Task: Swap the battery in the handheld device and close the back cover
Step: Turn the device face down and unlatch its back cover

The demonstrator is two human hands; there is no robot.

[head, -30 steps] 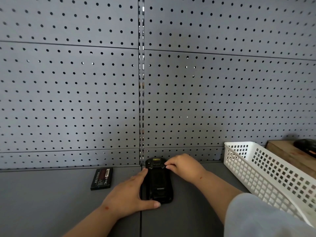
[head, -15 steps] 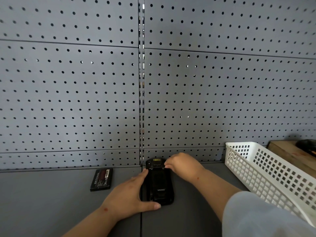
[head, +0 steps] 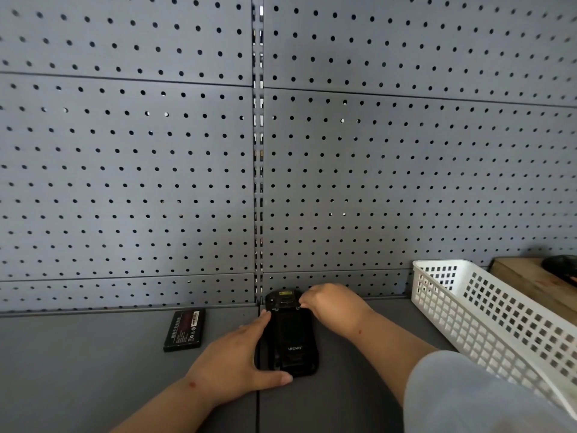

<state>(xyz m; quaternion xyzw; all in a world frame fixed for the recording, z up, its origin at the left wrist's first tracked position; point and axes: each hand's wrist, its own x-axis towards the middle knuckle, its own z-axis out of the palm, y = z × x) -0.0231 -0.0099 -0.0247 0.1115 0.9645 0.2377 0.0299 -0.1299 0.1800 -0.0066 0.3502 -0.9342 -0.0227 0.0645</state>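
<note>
Handheld device [head: 288,337]: black, lying back-up on the grey shelf [head: 78,370], top end close to the pegboard wall [head: 125,182]. Back cover [head: 288,345] on, white logo readable. My left hand [head: 232,367] cups its left side, open — fingers [head: 259,321] laid along the left edge, thumb wrapped round the bottom corner. My right hand [head: 335,306] sits at the top right corner, fingers curled down onto the edge by the latch; closed against the device, not lifting it. Loose battery [head: 184,330], black with red label, flat on the shelf just left of my left hand, apart from it. White perforated basket [head: 499,320] to the right, well apart from the device.
</note>
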